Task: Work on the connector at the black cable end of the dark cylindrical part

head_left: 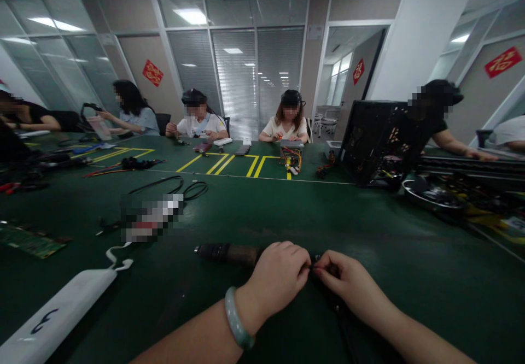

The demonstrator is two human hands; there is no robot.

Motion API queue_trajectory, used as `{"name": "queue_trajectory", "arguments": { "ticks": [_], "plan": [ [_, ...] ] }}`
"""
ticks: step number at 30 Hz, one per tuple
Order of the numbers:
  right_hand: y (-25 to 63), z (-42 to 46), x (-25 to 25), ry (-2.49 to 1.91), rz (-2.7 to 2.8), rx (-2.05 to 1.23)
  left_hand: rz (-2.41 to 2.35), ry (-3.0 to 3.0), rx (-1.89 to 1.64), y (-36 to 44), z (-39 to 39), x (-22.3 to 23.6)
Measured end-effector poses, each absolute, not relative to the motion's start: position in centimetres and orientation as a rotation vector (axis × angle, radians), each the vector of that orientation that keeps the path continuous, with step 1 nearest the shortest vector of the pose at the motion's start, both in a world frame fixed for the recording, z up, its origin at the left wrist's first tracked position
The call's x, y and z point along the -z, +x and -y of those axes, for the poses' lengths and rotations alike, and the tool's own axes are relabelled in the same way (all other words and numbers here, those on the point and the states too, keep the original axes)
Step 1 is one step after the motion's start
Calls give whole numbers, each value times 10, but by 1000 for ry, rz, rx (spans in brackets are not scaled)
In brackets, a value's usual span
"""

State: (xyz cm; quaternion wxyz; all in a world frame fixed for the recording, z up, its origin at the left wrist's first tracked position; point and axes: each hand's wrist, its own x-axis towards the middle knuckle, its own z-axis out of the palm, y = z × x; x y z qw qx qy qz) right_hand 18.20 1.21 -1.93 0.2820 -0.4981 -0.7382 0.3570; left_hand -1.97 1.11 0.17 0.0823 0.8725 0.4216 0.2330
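An electric screwdriver (241,254) with a dark, brownish barrel lies on the green table mat, its tip pointing left. My left hand (281,271), with a pale green bangle at the wrist, is closed around its rear end and hides that part. Close beside it, my right hand (346,279) pinches a small dark piece at the tool's end, apparently the plug of its cord. A black cord (338,312) runs from under my right hand toward the table's near edge. The exact joint between tool and plug is hidden by my fingers.
A white power strip (61,312) lies at the left front, a green circuit board (30,241) behind it. An open black computer case (373,142) stands at the right back, near a metal bowl (435,200) of parts. Several people sit around the table.
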Motion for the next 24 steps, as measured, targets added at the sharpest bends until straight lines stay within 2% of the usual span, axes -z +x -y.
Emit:
{"name": "queue_trajectory", "arguments": {
  "ticks": [14, 24],
  "plan": [
    [178, -8, 8, -1374, 2024, -910, -1184, 2656, -786, -18, -7, -3],
    [178, -11, 15, -1375, 1992, -908, -1296, 2597, -825, -19, -8, -4]
  ]
}}
